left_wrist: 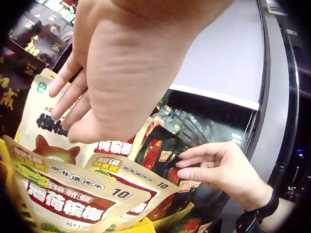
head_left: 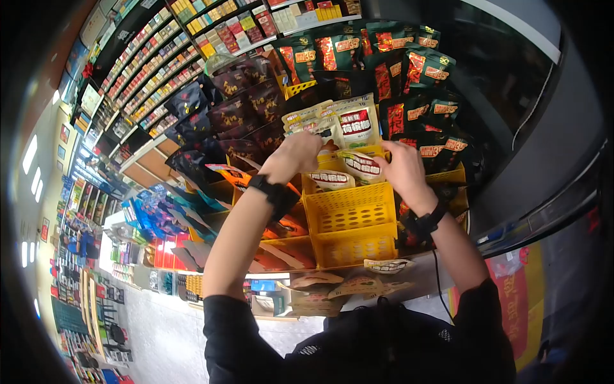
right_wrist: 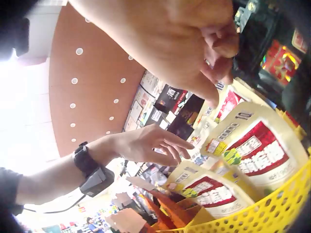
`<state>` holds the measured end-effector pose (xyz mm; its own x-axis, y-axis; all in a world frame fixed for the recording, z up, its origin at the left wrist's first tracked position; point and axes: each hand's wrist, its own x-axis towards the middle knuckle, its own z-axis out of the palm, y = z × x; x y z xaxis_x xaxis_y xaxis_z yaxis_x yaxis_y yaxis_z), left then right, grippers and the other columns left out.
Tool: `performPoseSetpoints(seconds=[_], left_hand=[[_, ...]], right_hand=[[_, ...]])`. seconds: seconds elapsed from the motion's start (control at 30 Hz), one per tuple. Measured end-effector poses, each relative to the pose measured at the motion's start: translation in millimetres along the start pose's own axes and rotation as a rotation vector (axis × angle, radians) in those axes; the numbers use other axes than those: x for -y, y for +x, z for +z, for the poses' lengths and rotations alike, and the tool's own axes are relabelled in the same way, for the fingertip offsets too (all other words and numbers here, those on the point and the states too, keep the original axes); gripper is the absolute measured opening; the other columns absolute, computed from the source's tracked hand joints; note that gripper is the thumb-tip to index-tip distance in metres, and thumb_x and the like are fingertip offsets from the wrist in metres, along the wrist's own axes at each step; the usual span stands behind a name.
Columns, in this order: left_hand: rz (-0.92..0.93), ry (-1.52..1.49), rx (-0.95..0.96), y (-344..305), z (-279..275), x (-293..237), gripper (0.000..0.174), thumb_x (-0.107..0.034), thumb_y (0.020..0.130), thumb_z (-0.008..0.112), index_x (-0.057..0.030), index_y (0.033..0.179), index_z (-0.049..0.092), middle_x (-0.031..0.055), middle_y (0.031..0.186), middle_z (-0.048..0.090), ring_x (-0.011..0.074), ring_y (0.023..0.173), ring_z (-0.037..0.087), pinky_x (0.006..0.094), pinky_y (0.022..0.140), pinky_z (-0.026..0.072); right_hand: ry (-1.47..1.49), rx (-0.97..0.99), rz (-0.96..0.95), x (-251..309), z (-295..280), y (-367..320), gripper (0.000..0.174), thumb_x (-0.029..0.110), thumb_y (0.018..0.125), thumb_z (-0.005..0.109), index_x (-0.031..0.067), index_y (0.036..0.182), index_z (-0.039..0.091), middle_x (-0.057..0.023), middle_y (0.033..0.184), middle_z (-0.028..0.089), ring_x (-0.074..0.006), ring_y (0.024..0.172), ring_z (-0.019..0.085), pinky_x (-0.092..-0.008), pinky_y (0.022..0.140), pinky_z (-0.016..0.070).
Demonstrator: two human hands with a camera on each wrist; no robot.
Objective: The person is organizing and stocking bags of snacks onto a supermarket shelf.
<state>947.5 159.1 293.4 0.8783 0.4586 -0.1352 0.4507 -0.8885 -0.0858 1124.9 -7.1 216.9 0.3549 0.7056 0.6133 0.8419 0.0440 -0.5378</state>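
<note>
Cream pouches with dark red labels stand in a yellow plastic basket (head_left: pixel 348 195), two in front and others behind. My left hand (head_left: pixel 295 155) reaches over the left side of the basket, its fingers loose. In the left wrist view its fingertips overlap a cream pouch with a bear drawing (left_wrist: pixel 56 151). My right hand (head_left: pixel 407 176) is at the basket's right side, thumb beside the front right pouch (head_left: pixel 361 166). The left wrist view shows its fingers (left_wrist: pixel 197 158) loosely extended, with nothing between them. The front left pouch (head_left: pixel 332 180) leans in its compartment.
Dark green pouches (head_left: pixel 425 67) fill the back and right of the rack. Dark brown pouches (head_left: pixel 240 102) stand to the left, orange packets (head_left: pixel 289 225) lower down. More cream pouches (head_left: pixel 388 265) sit at the front edge. Shelves of small boxes (head_left: pixel 150 70) line the back.
</note>
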Motion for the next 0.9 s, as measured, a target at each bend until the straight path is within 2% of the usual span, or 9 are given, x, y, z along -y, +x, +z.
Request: performPoseSetpoints(seconds=[0.1,0.17,0.27,0.33,0.47,0.67,0.77,0.83,0.9], left_hand=[[0.043,0.006,-0.063,40.9,31.7,5.6,0.031,-0.010,0.078,0.065,-0.0085,0.109,0.071,0.0178,0.096,0.071,0.0358,0.096,0.067,0.0435,0.084,0.0545],[0.074,0.044,-0.059,50.3,35.1,-2.7,0.031,-0.007,0.078,0.066,-0.0081,0.108,0.072,0.0149,0.097,0.072,0.0344,0.095,0.069,0.0415,0.083,0.0561],[0.034,0.100,-0.016,64.3,41.9,-12.9,0.022,-0.004,0.079,0.062,-0.0045,0.098,0.072,0.0167,0.096,0.072,0.0345,0.094,0.069,0.0411,0.083,0.0564],[0.054,0.168,-0.118,70.4,53.2,-9.4,0.015,-0.003,0.080,0.061,-0.0046,0.090,0.072,0.0165,0.095,0.072,0.0333,0.092,0.070,0.0399,0.081,0.0572],[0.110,0.244,-0.193,73.2,61.0,-3.7,0.014,-0.006,0.082,0.059,-0.0073,0.087,0.072,0.0132,0.091,0.073,0.0291,0.087,0.071,0.0379,0.077,0.0586],[0.107,0.247,-0.223,71.9,63.1,-2.6,0.015,-0.008,0.083,0.058,-0.0079,0.088,0.072,0.0137,0.088,0.072,0.0305,0.086,0.071,0.0399,0.076,0.0572],[0.058,0.243,-0.226,60.0,56.2,-2.8,0.016,-0.007,0.084,0.058,-0.0070,0.090,0.072,0.0127,0.090,0.072,0.0280,0.087,0.071,0.0379,0.076,0.0582],[-0.002,0.213,-0.227,45.6,47.7,0.7,0.016,-0.007,0.085,0.058,-0.0070,0.091,0.072,0.0133,0.091,0.072,0.0283,0.088,0.071,0.0383,0.076,0.0580],[-0.113,0.152,-0.202,28.2,38.0,6.8,0.015,-0.013,0.084,0.062,-0.0077,0.093,0.072,0.0164,0.094,0.071,0.0328,0.091,0.069,0.0416,0.079,0.0556]], right_hand=[[-0.129,0.139,0.105,-10.7,6.0,2.2,0.021,0.016,0.079,0.076,0.0041,0.096,0.072,-0.0212,0.087,0.070,-0.0380,0.084,0.069,-0.0445,0.076,0.0556],[-0.240,0.355,0.211,-10.8,11.2,1.3,0.016,0.013,0.079,0.073,0.0035,0.092,0.073,-0.0217,0.083,0.070,-0.0381,0.083,0.069,-0.0459,0.076,0.0559],[-0.312,0.331,0.210,-18.9,20.7,-1.2,0.010,0.009,0.079,0.068,0.0029,0.086,0.073,-0.0209,0.081,0.070,-0.0382,0.082,0.070,-0.0472,0.076,0.0562],[-0.312,0.312,0.198,-24.0,21.1,-3.9,0.010,0.007,0.080,0.065,0.0025,0.084,0.073,-0.0211,0.080,0.070,-0.0382,0.082,0.070,-0.0472,0.075,0.0565],[-0.284,0.278,0.138,-29.5,26.8,-13.4,0.010,0.006,0.079,0.064,0.0021,0.079,0.073,-0.0217,0.077,0.069,-0.0378,0.077,0.070,-0.0467,0.072,0.0572],[-0.273,0.236,0.090,-27.4,25.8,-16.6,0.009,0.007,0.079,0.065,0.0028,0.078,0.072,-0.0214,0.076,0.069,-0.0376,0.076,0.070,-0.0467,0.072,0.0570],[-0.228,0.235,0.085,-21.5,13.9,-19.5,0.009,0.009,0.080,0.065,0.0029,0.079,0.072,-0.0203,0.078,0.069,-0.0377,0.076,0.070,-0.0467,0.072,0.0566],[-0.251,0.213,0.068,-13.5,4.9,-18.0,0.020,0.013,0.079,0.074,0.0032,0.097,0.072,-0.0194,0.089,0.070,-0.0356,0.080,0.069,-0.0436,0.074,0.0558],[-0.295,0.245,0.070,10.4,-9.6,-17.6,0.023,0.013,0.080,0.074,0.0031,0.101,0.071,-0.0191,0.092,0.070,-0.0358,0.081,0.069,-0.0439,0.074,0.0559]])
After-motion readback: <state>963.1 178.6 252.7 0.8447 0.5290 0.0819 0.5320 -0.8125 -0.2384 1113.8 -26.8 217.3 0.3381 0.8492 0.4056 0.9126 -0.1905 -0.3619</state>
